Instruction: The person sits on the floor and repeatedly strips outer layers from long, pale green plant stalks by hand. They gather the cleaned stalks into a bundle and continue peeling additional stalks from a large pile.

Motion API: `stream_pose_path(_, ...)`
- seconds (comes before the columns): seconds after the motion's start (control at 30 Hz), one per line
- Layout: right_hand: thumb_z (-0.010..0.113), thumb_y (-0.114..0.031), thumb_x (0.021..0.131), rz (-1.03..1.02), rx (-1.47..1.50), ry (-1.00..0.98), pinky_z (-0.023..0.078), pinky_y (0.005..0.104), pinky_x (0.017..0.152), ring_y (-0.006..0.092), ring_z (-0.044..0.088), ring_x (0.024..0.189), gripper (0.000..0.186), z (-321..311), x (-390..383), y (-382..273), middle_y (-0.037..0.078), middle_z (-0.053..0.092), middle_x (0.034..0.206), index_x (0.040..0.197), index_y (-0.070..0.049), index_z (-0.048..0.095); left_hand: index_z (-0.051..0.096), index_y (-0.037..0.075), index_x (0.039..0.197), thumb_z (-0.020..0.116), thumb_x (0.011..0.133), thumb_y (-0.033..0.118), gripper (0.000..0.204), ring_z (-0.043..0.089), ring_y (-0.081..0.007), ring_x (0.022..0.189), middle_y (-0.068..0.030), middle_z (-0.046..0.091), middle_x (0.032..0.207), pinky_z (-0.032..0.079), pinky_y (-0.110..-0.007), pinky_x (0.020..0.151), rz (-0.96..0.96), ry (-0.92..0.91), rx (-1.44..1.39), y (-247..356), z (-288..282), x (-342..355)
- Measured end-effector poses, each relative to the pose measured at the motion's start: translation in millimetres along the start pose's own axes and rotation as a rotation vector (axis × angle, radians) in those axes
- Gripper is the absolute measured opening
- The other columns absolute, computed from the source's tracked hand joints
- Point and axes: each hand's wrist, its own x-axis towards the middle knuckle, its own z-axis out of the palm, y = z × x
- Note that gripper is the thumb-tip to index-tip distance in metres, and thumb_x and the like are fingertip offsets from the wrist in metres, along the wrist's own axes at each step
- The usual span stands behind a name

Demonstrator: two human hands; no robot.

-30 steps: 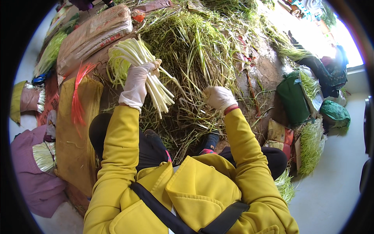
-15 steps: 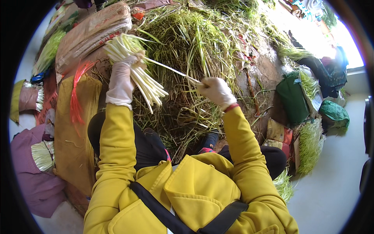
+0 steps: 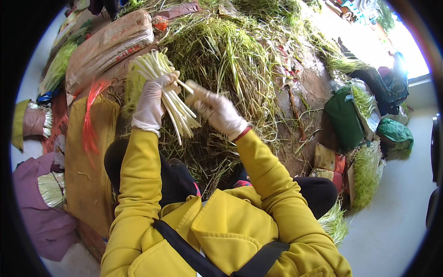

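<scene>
Vegetable-sorting workshop — heaped green stalks (image 3: 217, 60), bulky sacks (image 3: 110, 39), wrapped bundles (image 3: 340, 115).

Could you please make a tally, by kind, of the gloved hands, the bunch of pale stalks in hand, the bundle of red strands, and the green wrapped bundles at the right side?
Gloved hands, left hand and right hand: 2
Held bunch of pale stalks: 1
Bundle of red strands: 1
Green wrapped bundles, one upper and one lower: 2
Total: 6

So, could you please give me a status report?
White-gloved left hand gripping pale, slender stalk bundle. White-gloved right hand beside it, blurred, grip unclear. No obstruction visible.
</scene>
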Motion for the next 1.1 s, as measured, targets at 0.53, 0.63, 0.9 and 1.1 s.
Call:
stream_pose_path(0.53, 0.061, -0.015, 0.092, 0.325, -0.364, 0.041, 0.052, 0.0267, 0.06, 0.0121, 0.062, 0.063, 0.019, 3, 8, -36, 0.007, 0.07, 0.081, 0.103, -0.002, 0.068, 0.063, 0.004, 0.103, 0.077, 0.079, 0.019, 0.032, 0.061, -0.007, 0.069, -0.002, 0.065, 0.088, 0.054, -0.019, 0.057, -0.255, -0.326, -0.284, -20, 1, 1)
stream_pose_path(0.63, 0.065, -0.016, 0.09, 0.348, -0.241, 0.101, 0.042, 0.0213, 0.049, 0.0071, 0.05, 0.055, 0.024, -23, -16, -30, 0.001, 0.063, 0.073, 0.108, -0.001, 0.067, 0.062, 0.008, 0.098, 0.073, 0.083, 0.019, 0.022, 0.059, -0.0092, 0.061, 0.0011, 0.063, 0.08, 0.052, -0.024, 0.057, -0.249, -0.323, -0.378, -17, -8, -1)
stream_pose_path(0.9, 0.061, -0.021, 0.091, 0.705, -0.986, 0.009, 0.049, 0.0289, 0.062, 0.0126, 0.054, 0.062, 0.017, -121, -78, 13, 0.007, 0.068, 0.081, 0.099, -0.01, 0.071, 0.06, 0.009, 0.09, 0.072, 0.083, 0.02, 0.018, 0.055, -0.0111, 0.058, 0.0016, 0.059, 0.075, 0.051, -0.029, 0.062, -0.154, -0.273, -0.456, 4, -6, 1)
stream_pose_path(1.1, 0.053, -0.023, 0.095, 0.577, -1.306, 0.175, 0.053, 0.0316, 0.066, 0.013, 0.061, 0.067, 0.021, -122, -38, 20, 0.005, 0.071, 0.087, 0.1, -0.02, 0.073, 0.063, 0.007, 0.1, 0.076, 0.08, 0.024, 0.03, 0.059, -0.0168, 0.073, -0.0015, 0.063, 0.085, 0.052, -0.038, 0.072, -0.093, -0.373, -0.356, 0, -8, 2)
